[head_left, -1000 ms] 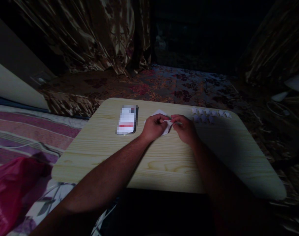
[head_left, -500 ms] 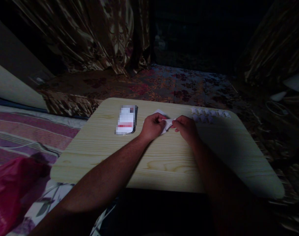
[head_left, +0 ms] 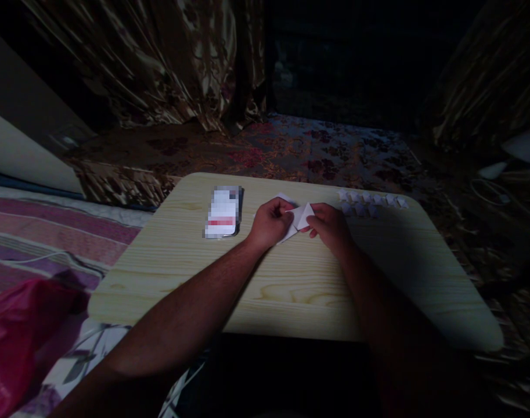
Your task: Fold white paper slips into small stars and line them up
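Observation:
A folded white paper is held between my two hands over the middle of the table. My left hand pinches its left side, thumb on top. My right hand grips the right side, with the thumb pressed on a pointed flap that stands up there. More white paper shows behind and below my left hand; whether it is a separate sheet I cannot tell. Two rows of small folded paper pieces lie beyond my right hand, near the far right corner.
The wood-grain table has rounded corners. A phone-shaped object, blurred by pixels, lies left of my hands. Left of the table are a striped bedspread and a pink bag. A patterned cloth ledge runs behind.
The paper's right part has turned up into a clear pointed triangle under my right thumb. More of the paper shows below my left hand. Both hands have stayed nearly in place.

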Available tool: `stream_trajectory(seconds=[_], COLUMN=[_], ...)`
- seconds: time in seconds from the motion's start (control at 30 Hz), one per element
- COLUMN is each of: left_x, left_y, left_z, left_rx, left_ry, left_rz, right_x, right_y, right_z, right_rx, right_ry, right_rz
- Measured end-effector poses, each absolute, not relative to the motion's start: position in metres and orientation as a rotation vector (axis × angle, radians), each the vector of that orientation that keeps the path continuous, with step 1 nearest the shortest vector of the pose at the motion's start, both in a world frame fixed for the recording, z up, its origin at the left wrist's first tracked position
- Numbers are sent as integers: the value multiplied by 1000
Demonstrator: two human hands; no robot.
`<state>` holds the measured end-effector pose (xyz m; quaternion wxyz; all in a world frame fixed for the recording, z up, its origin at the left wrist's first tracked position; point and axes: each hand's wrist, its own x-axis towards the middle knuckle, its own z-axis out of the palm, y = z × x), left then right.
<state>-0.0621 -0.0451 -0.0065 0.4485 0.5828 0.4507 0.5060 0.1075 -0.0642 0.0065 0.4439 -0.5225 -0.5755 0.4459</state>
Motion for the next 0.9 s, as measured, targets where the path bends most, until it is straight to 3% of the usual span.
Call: stream_trajectory(seconds=[0.3, 0.9], left_x=[-63, -64], left_y=[-46, -43], left_z=[-4, 1], left_rx=[1381, 1034], left_ry=[1001, 845], left_rz=[1163, 1186], right_x=[112, 116], right_y=[-64, -69], right_z=[7, 18], right_rx=[-1284, -1118], right_ry=[-1555, -1311], right_rz=[1068, 1315])
